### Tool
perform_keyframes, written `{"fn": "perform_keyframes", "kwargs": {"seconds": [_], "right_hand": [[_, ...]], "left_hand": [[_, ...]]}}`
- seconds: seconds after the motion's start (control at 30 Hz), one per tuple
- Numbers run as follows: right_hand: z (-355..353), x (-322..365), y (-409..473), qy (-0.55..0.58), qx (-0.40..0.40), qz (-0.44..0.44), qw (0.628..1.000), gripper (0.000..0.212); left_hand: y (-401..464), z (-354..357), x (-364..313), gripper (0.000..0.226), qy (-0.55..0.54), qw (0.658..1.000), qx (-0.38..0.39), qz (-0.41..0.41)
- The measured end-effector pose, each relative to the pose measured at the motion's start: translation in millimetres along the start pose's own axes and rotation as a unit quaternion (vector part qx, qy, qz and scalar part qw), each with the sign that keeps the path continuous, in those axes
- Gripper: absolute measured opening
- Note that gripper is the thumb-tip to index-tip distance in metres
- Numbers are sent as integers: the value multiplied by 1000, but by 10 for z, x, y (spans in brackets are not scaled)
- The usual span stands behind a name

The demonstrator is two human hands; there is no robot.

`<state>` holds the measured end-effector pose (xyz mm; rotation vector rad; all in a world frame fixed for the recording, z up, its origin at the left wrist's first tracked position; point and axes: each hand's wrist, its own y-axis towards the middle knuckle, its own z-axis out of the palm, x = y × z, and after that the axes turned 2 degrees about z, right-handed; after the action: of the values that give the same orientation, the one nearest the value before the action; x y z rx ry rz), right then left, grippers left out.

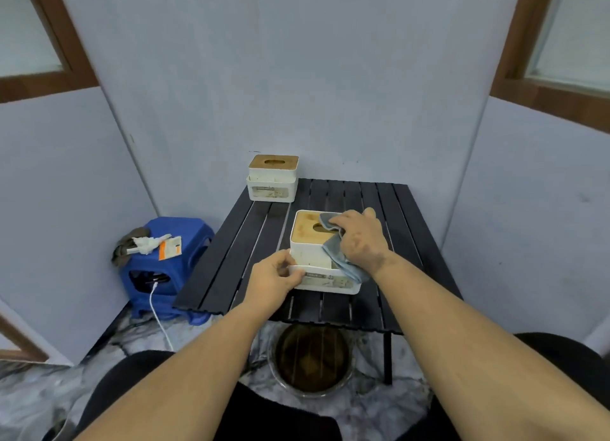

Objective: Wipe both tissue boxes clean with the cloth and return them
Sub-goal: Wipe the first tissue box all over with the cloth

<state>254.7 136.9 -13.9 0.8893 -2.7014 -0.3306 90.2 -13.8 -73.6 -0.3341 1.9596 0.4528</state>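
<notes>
Near tissue box (pixel 317 255) mid-worktop (pixel 231 242), second tissue box (pixel 273 179) at far-left corner. Left hand (pixel 274 275) pinches base rim; right hand (pixel 359 239) presses cloth (pixel 340 255) on wooden lid. Box likely light, rigid, slippery; steady by base. Cloth soft, limp.

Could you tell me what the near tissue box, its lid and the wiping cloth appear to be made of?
Near tissue box: probably plastic, since its white walls look smooth, matte and round-edged.
Lid: likely bamboo or light wood, tan with faint grain and an oval slot.
Cloth: soft grey-blue fabric, possibly microfibre, which folds and drapes limply under the right hand.
</notes>
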Motion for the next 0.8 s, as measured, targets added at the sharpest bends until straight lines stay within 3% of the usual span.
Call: {"fn": "perform_keyframes", "kwargs": {"seconds": [0.37, 0.67, 0.8], "right_hand": [[109, -64, 32, -13, -29, -26, 999, 43], [18, 33, 24, -40, 13, -2, 999, 43], [-60, 135, -8, -33, 34, -48, 998, 41]], "left_hand": [[-2, 36, 124, 18, -17, 1000, 2, 26], [-25, 28, 106, 16, -21, 999, 6, 37], [-36, 22, 68, 16, -23, 999, 7, 28]]}}
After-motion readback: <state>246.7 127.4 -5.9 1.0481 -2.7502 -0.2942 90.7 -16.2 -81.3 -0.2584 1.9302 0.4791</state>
